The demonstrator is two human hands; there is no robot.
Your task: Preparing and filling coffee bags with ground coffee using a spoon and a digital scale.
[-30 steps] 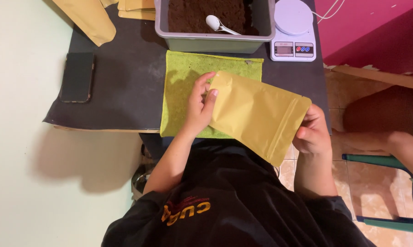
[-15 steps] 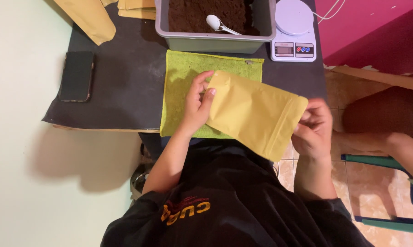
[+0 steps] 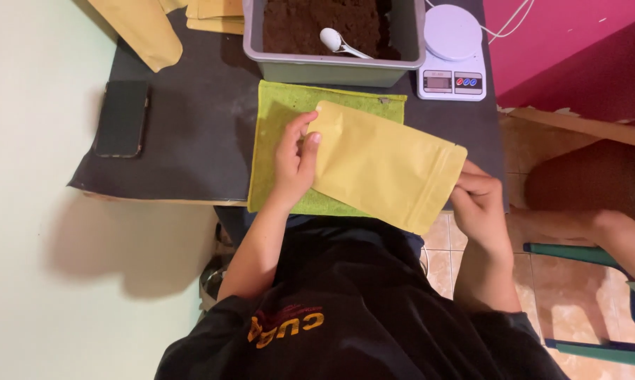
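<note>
Paper pouch (image 3: 384,165), flat, matte and mustard-yellow with a ridged zip strip near one end, is hanging tilted over the fuzzy green cloth (image 3: 279,123) on the dark table (image 3: 191,134). Left hand (image 3: 294,158) is pinching its closed corner; right hand (image 3: 478,204) is gripping the zip end, fingers curled. Behind sit a grey plastic tub (image 3: 331,67) of crumbly brown powder with a white spoon (image 3: 335,41), and a glossy white scale (image 3: 450,53). Since a moment ago the pouch has slid slightly up the cloth, and the right hand's fingers have settled.
</note>
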